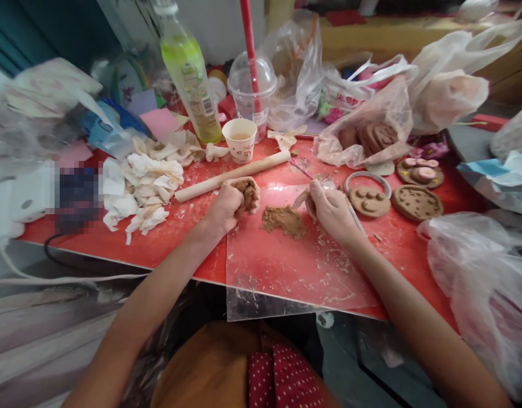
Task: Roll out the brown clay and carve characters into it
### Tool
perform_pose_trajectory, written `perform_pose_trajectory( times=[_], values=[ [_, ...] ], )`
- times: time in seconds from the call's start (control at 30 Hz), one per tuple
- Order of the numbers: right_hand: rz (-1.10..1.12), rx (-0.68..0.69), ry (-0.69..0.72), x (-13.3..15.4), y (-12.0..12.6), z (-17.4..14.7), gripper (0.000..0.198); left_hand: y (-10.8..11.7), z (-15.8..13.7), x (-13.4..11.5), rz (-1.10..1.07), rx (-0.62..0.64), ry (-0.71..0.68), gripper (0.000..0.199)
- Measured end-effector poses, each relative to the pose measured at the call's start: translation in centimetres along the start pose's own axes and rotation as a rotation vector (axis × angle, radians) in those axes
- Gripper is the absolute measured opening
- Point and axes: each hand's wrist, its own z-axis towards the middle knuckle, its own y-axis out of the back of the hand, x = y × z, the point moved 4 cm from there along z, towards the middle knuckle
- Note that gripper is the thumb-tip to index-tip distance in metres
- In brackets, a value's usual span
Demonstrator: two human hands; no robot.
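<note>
My left hand (227, 205) is closed around a lump of brown clay (247, 195), with a paler rim showing at its outer side. My right hand (330, 208) pinches a thin purple stick (300, 168) that points away from me; its lower end is hidden by the fingers. Between the hands, a ragged flat patch of wet brown clay (283, 221) lies on a clear plastic sheet (265, 272). The sheet sticks out past the table's front edge. Behind my left hand lies a wooden rolling pin (233, 177), set at a slant.
Flat clay discs (417, 202) and a grey ring (371, 174) lie to the right. A paper cup (239, 139), a green drink bottle (191, 79) and a lidded cup (252, 85) stand behind. Crumpled tissues (146, 184) sit left; plastic bags (477, 266) crowd the right.
</note>
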Motion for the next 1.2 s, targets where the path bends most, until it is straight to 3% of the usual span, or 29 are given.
perform_pose_trajectory(
  times=[0.3,0.57,0.83,1.03,1.2],
  values=[
    [0.000,0.002,-0.040,-0.1,0.1,-0.1,0.081,-0.4,-0.8,-0.6,-0.042,0.018,-0.001,0.023],
    [-0.026,0.003,-0.034,0.1,0.2,0.0,0.072,-0.4,-0.7,-1.0,-0.151,0.099,-0.152,0.015],
    [0.003,-0.005,-0.037,-0.3,0.1,0.1,0.072,-0.4,-0.8,-1.3,-0.310,0.157,-0.079,0.025],
    [-0.002,0.005,-0.041,-0.4,0.1,0.2,0.072,0.2,-0.9,-1.3,-0.346,0.007,-0.001,0.015],
    [-0.001,-0.004,-0.036,-0.2,0.2,0.2,0.073,0.1,-0.8,-1.8,-0.327,0.025,0.061,0.035]
  ],
)
